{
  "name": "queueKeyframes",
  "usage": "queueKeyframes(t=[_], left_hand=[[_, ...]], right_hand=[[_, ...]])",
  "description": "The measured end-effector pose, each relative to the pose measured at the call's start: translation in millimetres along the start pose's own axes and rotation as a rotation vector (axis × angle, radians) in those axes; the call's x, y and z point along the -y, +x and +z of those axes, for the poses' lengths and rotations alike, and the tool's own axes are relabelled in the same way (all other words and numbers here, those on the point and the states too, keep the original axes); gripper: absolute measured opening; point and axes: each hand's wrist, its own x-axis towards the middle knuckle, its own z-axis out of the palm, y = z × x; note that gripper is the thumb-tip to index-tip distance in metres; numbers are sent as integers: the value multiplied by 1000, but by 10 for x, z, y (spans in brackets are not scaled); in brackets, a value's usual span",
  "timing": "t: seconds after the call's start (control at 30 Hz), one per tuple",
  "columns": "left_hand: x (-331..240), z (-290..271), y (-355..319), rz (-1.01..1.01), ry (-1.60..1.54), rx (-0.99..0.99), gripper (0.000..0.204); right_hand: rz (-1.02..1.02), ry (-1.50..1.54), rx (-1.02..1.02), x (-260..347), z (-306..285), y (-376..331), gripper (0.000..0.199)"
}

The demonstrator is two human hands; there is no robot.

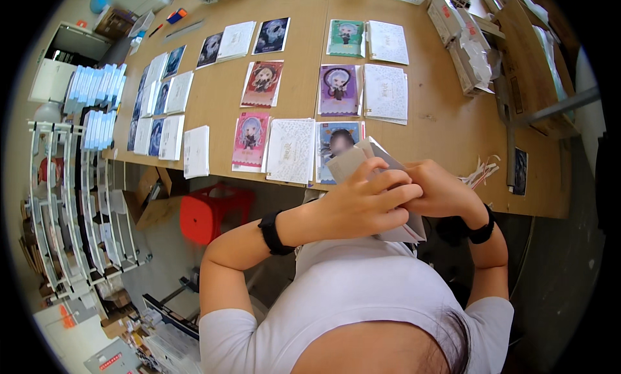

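Note:
Close to my body at the table's front edge, my left hand (375, 196) and my right hand (446, 189) meet around a thin bundle of white cards (349, 164). Fingers of both hands are curled over it and hide its middle; its upper corner and lower end stick out. Just beyond lies a blue card with a printed figure (335, 144), partly covered by the bundle. To its left sit a stack of white patterned cards (290, 151) and a pink illustrated card (250, 138). A purple card (339, 89) and another white patterned stack (386, 92) lie farther back.
More card stacks, such as a red one (264, 83) and dark blue ones (272, 35), spread over the wooden table (446, 128). White boxes (462, 44) stand at the right by a metal bar. Pale strips (482, 171) lie near the front edge; a red stool (210, 212) stands below.

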Motion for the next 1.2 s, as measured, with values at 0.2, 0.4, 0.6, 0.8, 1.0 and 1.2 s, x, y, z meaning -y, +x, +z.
queueKeyframes(t=[0.2, 0.4, 0.6, 0.8, 1.0, 1.2], left_hand=[[7, 48, 20, -19, 82, -6, 14], [-32, 158, 37, -52, 71, -30, 12], [120, -51, -109, -443, -26, -198, 25], [257, -202, -449, -997, -582, 98, 11], [233, -225, -388, -989, -662, 174, 18], [245, -179, -364, -834, -531, 152, 31]], right_hand=[[95, -96, 55, 5, -45, 92, 17], [-79, -231, -40, -188, 75, 78, 17], [-11, -134, -76, -69, -59, -104, 16], [18, -73, -46, -84, -75, -387, 19], [20, -34, -65, -183, -47, -526, 18], [19, -33, -104, -133, -84, -583, 18]])
